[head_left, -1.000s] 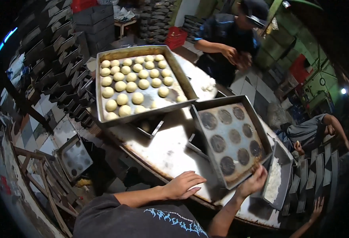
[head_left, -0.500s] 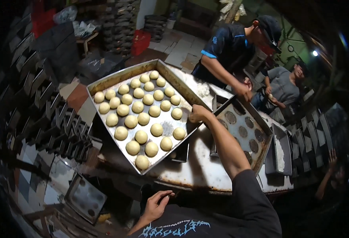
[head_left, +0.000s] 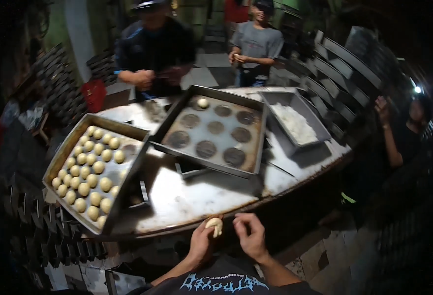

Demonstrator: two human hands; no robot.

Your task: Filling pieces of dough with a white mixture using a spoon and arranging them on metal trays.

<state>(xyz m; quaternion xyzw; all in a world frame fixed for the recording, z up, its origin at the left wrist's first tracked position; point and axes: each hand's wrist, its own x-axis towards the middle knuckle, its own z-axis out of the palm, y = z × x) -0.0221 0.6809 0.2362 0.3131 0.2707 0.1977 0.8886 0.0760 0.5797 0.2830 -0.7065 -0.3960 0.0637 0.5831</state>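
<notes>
pale dough (head_left: 216,224) clasped in left hand (head_left: 201,242), near edge of tabletop (head_left: 169,191); right hand (head_left: 252,240) half-open alongside; apparent shaping, next needing light pressure.

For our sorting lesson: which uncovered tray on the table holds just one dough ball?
The middle tray: one ball near its far-left corner; the left tray holds many, the right tray a white heap.

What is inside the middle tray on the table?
One pale dough ball sits near the far left corner of the tray; dark round marks show on its bottom. The surface directly under the ball is covered.
</notes>
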